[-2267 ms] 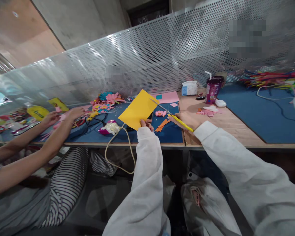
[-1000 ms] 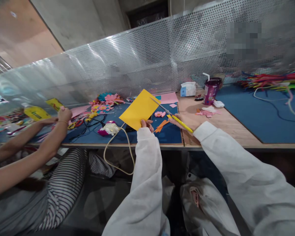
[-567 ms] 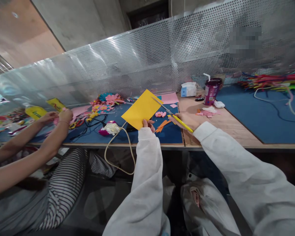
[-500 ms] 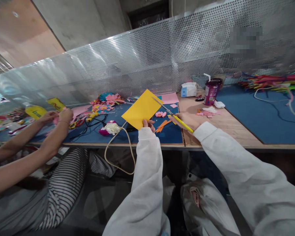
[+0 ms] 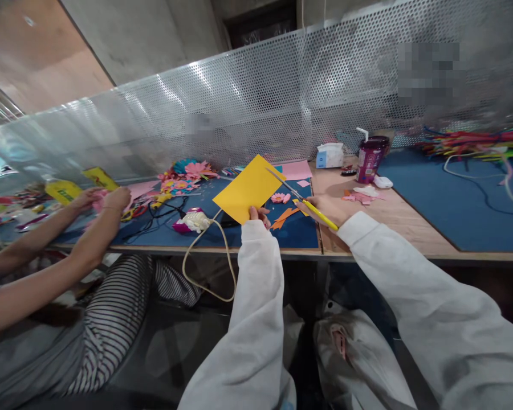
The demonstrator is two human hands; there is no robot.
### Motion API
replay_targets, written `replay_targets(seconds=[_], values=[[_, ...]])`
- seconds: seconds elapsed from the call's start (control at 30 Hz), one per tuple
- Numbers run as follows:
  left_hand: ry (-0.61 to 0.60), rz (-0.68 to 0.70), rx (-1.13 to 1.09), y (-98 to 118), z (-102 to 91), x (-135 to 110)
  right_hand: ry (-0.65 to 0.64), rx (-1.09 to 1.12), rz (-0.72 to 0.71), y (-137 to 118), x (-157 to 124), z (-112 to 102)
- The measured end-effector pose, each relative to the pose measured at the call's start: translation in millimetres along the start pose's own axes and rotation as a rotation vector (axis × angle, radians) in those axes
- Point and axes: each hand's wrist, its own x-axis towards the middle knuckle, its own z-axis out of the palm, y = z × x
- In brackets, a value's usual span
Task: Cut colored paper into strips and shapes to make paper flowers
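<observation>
While the yellow sheet is pinched at its lower edge by the thumb and bent fingers of the left hand, near the centre of the frame, the yellow-handled scissors are gripped in the curled right hand, their blades laid over the sheet's upper-right side. How far the blades are parted cannot be told. Because the sheet is held at one place only, it could be bent or swung by the blades — and a cut left crooked — if the pinch were loosened. Below it, a loop of cream cord is hung past the front of the bench, near the left sleeve; it could be snagged by a swung arm. White print is shown on the purple cup, right of centre, and dark lettering on the yellow-labelled bottle, far left — neither can be read.
</observation>
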Motion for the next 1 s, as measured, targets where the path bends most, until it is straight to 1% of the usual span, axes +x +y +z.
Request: replay_targets(seconds=[0.07,0.17,0.3,0.37,0.5,0.63,0.7,0.83,0.93,1.0], values=[[0.003,0.004,-0.012,-1,0.2,0,0.0,-0.008,-0.006,-1,-2,-2],[0.025,-0.007,-0.031,-3,-0.1,4,-0.034,-0.043,-0.01,-7,-8,-8],[0.12,-0.111,-0.025,-3,-1.1,15,-0.061,-0.054,-0.011,-15,-15,-15],[0.129,-0.129,-0.026,-4,-1.8,18,-0.082,-0.041,-0.002,-16,-15,-16],[0.084,-0.084,-0.037,-6,-2.4,16,-0.108,-0.012,-0.007,-14,-13,-15],[0.022,0.009,-0.057,-7,-1.7,8,-0.071,-0.028,-0.007,-13,-12,-13],[0.002,0.022,-0.051,-8,-1.6,6,-0.057,-0.036,-0.007,-15,-12,-12],[0.011,0.012,-0.025,-8,-2.5,10,-0.034,-0.037,-0.011,-17,-11,-12],[0.026,-0.05,0.01,-8,-3.1,14,-0.013,-0.018,0.011,-15,-8,-9],[0.015,-0.068,0.022,-7,-3.1,14,-0.001,-0.012,0.019,-13,-5,-6]])
